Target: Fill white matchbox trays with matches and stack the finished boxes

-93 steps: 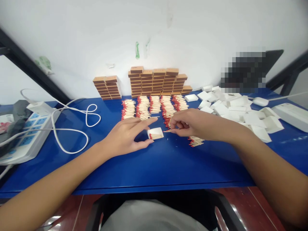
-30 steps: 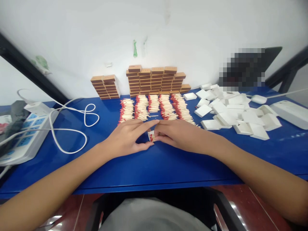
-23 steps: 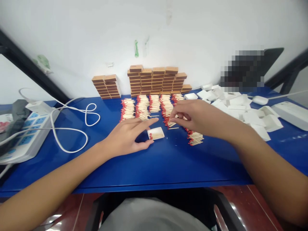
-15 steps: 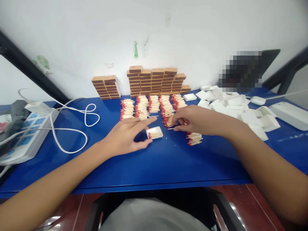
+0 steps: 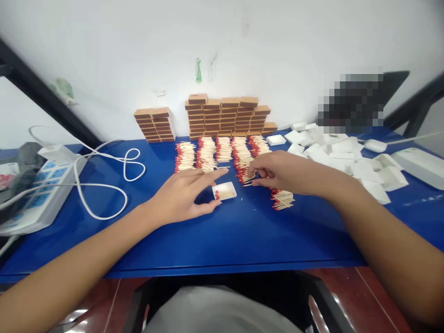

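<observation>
Right now my left hand (image 5: 180,196) lies spread just left of the white tray (image 5: 227,187), with the thumb touching its near corner and the forefinger stretched past its far edge. Just right of the tray, my right hand (image 5: 277,171) pinches a few matches (image 5: 248,181). Behind the tray lie the match rows (image 5: 222,151), and a loose bundle (image 5: 282,200) sits further right.

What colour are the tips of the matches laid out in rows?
Red tips on pale wooden sticks; the matches show best in the head view.
</observation>
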A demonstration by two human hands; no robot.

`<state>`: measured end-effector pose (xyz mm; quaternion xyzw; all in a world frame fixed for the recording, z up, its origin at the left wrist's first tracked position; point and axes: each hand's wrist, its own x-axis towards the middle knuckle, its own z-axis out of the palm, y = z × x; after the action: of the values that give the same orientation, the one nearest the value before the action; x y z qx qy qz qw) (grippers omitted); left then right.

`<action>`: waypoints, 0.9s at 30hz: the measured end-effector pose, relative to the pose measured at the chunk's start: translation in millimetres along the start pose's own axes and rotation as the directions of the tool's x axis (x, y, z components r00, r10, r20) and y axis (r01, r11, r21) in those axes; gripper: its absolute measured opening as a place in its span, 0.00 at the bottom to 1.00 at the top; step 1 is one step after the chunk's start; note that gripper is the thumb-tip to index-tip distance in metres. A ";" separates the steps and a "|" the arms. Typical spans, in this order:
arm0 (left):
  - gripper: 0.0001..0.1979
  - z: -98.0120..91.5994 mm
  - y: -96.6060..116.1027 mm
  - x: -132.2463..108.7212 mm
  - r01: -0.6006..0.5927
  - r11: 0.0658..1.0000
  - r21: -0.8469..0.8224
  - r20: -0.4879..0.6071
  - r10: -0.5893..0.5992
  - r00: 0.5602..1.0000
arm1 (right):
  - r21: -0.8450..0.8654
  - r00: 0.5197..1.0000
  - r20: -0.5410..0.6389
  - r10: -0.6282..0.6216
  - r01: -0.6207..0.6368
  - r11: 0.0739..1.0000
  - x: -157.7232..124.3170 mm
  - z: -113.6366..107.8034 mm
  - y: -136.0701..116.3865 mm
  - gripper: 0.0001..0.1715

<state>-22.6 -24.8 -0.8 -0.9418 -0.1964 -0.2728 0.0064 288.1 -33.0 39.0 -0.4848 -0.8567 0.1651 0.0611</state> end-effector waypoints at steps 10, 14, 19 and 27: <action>0.32 -0.1 0.0 0.7 -0.006 1.000 0.015 -0.004 0.006 1.000 | -0.020 0.999 0.024 -0.030 0.030 0.999 0.2 -0.6 0.2 0.09; 0.32 0.4 -0.3 0.7 -0.010 1.000 0.016 -0.003 0.010 1.000 | -0.020 0.999 0.011 -0.034 0.034 0.999 0.9 2.7 2.4 0.09; 0.32 -0.2 0.0 0.8 -0.001 1.000 0.015 0.009 0.001 1.000 | -0.016 0.999 -0.015 -0.036 0.035 0.999 0.7 3.5 3.1 0.08; 0.32 -0.5 0.6 1.0 0.007 1.000 0.017 0.020 -0.007 1.000 | -0.008 1.000 0.003 -0.014 0.014 1.000 0.1 1.5 -0.1 0.08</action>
<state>-21.9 -25.0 0.3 -0.9437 -0.2022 -0.2615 0.0116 287.5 -33.4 37.6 -0.4789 -0.8608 0.1619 0.0593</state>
